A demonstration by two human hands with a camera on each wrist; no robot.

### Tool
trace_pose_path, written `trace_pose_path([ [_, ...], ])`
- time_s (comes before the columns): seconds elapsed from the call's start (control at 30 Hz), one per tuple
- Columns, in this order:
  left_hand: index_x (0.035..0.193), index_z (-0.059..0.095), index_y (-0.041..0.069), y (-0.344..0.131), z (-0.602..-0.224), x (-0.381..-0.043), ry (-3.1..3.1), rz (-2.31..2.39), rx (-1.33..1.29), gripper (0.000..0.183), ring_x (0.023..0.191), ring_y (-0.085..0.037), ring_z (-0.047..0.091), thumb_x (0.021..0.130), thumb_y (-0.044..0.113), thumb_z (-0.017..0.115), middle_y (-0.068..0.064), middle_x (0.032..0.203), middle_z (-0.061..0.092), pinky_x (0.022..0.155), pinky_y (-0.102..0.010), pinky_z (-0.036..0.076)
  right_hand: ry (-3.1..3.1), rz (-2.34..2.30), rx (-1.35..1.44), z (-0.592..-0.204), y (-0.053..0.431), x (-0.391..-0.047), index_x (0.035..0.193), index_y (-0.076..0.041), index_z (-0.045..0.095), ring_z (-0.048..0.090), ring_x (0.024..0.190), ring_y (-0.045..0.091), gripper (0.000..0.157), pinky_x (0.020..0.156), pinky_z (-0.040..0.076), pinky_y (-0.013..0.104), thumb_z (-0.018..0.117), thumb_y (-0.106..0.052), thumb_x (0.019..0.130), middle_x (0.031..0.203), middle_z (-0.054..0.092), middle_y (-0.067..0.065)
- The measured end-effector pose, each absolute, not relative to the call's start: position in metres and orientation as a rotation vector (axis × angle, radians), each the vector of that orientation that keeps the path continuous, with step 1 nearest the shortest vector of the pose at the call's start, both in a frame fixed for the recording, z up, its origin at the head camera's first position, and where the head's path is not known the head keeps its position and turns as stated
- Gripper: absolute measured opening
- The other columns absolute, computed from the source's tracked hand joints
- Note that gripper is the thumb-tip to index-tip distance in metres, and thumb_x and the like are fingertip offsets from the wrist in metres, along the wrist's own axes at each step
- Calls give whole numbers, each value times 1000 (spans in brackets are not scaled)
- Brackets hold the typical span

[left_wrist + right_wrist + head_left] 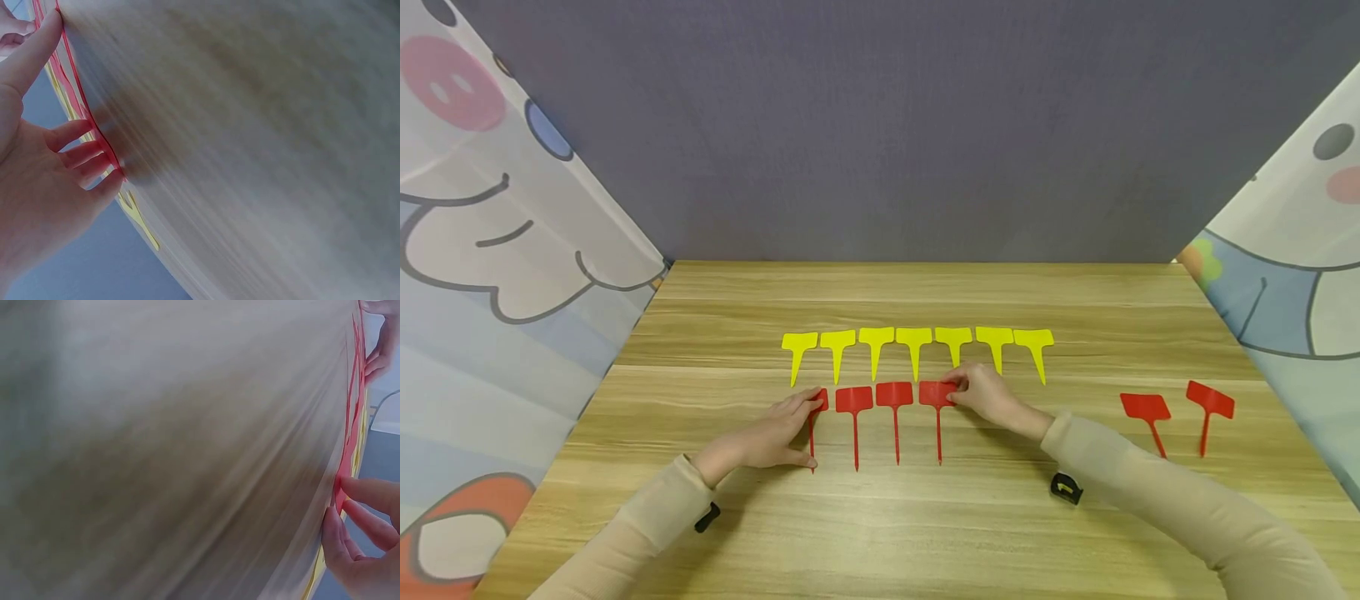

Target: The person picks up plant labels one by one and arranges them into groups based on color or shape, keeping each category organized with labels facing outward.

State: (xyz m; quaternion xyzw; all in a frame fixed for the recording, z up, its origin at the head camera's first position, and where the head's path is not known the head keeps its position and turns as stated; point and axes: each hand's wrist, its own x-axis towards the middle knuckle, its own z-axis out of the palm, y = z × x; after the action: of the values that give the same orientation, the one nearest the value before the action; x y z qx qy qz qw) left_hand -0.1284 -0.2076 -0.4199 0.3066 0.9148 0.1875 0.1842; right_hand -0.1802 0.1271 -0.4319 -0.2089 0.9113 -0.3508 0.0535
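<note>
Several red T-shaped plant labels stand in a row on the table, heads toward the far side. My left hand [767, 433] rests on the leftmost red label [812, 429], its fingers over the head and its thumb at the stem's tip. That label's head is partly hidden under the fingers. At the other end of the row, my right hand [988, 396] pinches the right edge of the rightmost red label [936, 393] with thumb and fingertips. Between them lie two more, a red label [853, 400] and its neighbouring red label [894, 394].
Just beyond runs a row of several yellow labels [913, 337]. Off to the right, a slanted red label [1146, 407] and another red label [1211, 399] lie apart on the wooden table [865, 542]. A grey panel [917, 133] rises behind; cartoon-printed cloth [550, 242] flanks the sides.
</note>
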Motion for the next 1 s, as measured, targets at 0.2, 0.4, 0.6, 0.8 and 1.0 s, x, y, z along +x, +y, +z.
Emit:
trace_pose_path([
  [0.2,134,25,-7,-208,-419,-128,2577,523,853,84,130,-37,13,76,36,68,-21,143,15,102,-53,19,2785,-1074,-632,-432,126,-177,92,1,67,51,64,12,21,58,43,22,68,1,71,85,60,9],
  [0.4,134,26,-7,-208,-420,-128,2579,519,849,84,130,-36,13,76,36,68,-21,143,16,102,-54,19,2777,-1148,-655,-433,130,-176,92,3,66,51,65,13,22,59,44,22,67,6,70,88,62,11],
  [0.6,134,26,-7,-209,-421,-128,2586,506,846,84,131,-36,14,76,37,68,-20,143,15,102,-53,19,2693,-1277,-671,-431,137,-173,93,6,65,54,68,16,21,60,46,22,65,8,72,89,61,15],
  [0.8,134,26,-7,-209,-421,-129,2588,500,873,84,130,-37,14,76,38,67,-21,142,16,102,-53,19,2586,-1326,-663,-425,145,-170,96,7,63,56,74,18,22,63,48,22,63,6,74,92,59,16],
  [1.0,134,25,-8,-208,-420,-128,2584,506,867,84,130,-38,14,76,37,67,-22,142,16,101,-54,19,2555,-1332,-733,-421,153,-168,95,9,62,59,76,22,21,69,50,28,61,8,75,93,61,19],
])
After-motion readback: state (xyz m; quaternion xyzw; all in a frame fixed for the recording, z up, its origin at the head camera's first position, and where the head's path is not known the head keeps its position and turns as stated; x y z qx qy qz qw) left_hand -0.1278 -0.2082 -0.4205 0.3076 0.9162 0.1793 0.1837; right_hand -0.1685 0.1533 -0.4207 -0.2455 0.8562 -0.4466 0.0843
